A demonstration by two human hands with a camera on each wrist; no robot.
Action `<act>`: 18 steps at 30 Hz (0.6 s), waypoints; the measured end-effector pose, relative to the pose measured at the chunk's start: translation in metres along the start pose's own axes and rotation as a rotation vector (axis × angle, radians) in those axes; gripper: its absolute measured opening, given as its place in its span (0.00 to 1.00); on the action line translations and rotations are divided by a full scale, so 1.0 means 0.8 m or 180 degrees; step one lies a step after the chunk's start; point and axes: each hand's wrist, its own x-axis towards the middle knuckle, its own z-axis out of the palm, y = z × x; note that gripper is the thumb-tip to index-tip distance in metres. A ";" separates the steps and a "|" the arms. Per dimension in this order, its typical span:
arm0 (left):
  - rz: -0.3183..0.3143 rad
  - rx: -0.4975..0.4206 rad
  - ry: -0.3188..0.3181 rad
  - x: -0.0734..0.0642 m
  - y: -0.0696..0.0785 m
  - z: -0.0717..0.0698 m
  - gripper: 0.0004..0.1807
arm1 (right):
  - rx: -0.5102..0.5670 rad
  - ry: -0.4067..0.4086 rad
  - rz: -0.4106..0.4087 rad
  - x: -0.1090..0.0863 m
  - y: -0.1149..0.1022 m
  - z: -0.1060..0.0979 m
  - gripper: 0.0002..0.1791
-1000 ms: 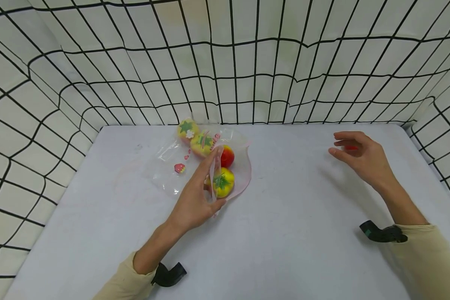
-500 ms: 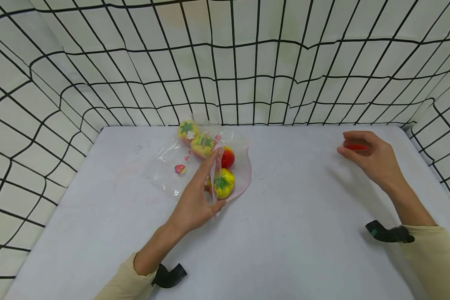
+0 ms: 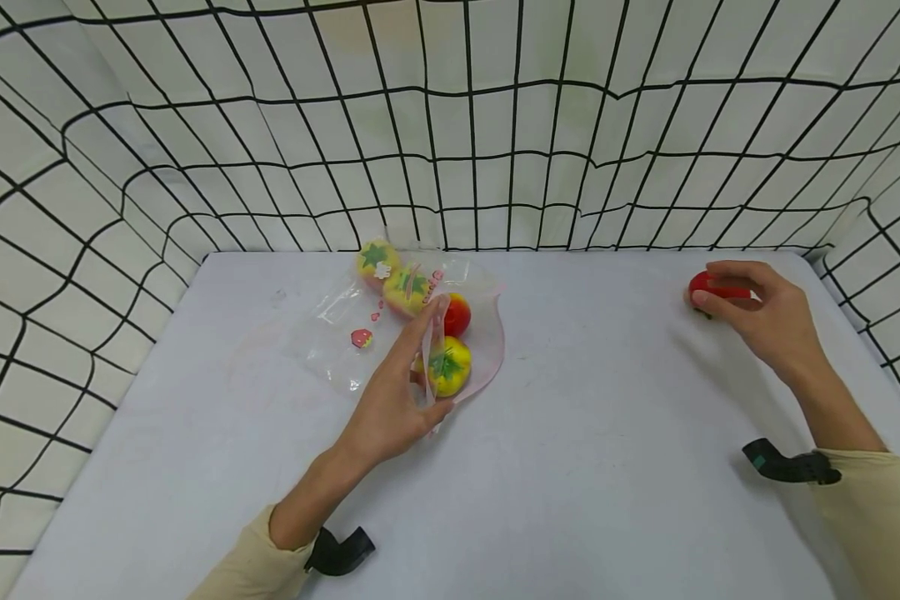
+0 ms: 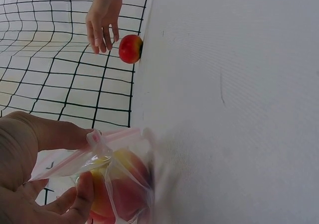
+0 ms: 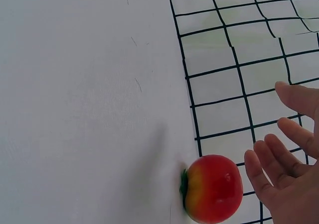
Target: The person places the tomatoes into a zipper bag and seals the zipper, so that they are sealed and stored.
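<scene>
Left of centre on the desk [image 3: 585, 400], your left hand [image 3: 393, 404] grips the lip of a clear bag [image 3: 386, 332], thumb and fingers curled at its parted mouth; how hard they pinch, you cannot tell. Four pieces seem to lie inside: a front yellow fruit [image 3: 450, 371] and a small red fruit [image 3: 457, 315] near the mouth, with a middle yellow fruit [image 3: 407, 292] and a rear yellow fruit [image 3: 378, 261] deeper in. Well apart, at the far right of the desk, sits a loose tomato [image 5: 214, 189], and your right hand [image 3: 772, 321] hangs just beside it, its fingers loosely spread and pinching nothing. By the look of it, your work is partway: four pieces are in the bag, one is outside it, and the bag is not yet closed. Your head view alone lets you count all four, yet there your right thumb and forefinger overlap the tomato and could pass for a grip. Both wrist views show you a gap between them. The right one also gives you the tomato's green leafy end, turned toward the desk; the left one brings you close to the bag's pink-edged lip, with the fruit behind the film partly hidden.
</scene>
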 end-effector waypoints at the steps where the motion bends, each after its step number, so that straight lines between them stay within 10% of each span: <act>1: 0.0001 -0.0001 0.0004 0.000 0.000 0.000 0.70 | -0.0007 0.0009 0.0003 0.000 0.001 -0.001 0.28; 18: -0.0015 -0.0005 0.0036 -0.001 -0.002 0.002 0.71 | -0.0289 0.0103 0.0229 0.005 0.015 -0.011 0.32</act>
